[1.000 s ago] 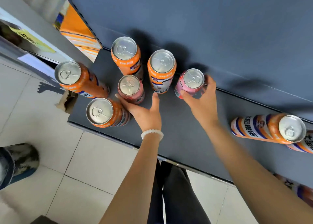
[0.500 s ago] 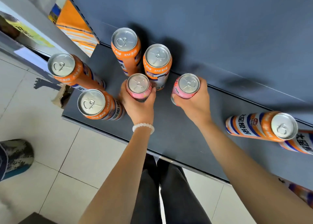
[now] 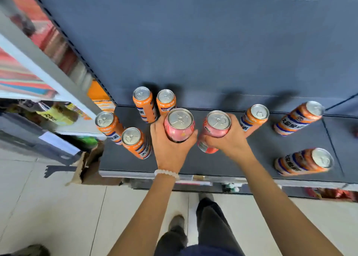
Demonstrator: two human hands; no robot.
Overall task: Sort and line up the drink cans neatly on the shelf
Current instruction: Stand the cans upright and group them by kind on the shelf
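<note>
Nearest, two bare forearms reach over the tiled floor (image 3: 58, 207) to the dark shelf (image 3: 251, 158); a bead bracelet (image 3: 167, 173) circles the left wrist. The left hand (image 3: 170, 149) has its grip closed round one pink can (image 3: 179, 126), and the right hand (image 3: 229, 141) has its grip closed round a second pink can (image 3: 214, 131), the two side by side above the shelf front. Orange cans flank them: four at left (image 3: 135, 142), three at right (image 3: 303, 164). Behind rises the blue back panel (image 3: 193, 42).
</note>
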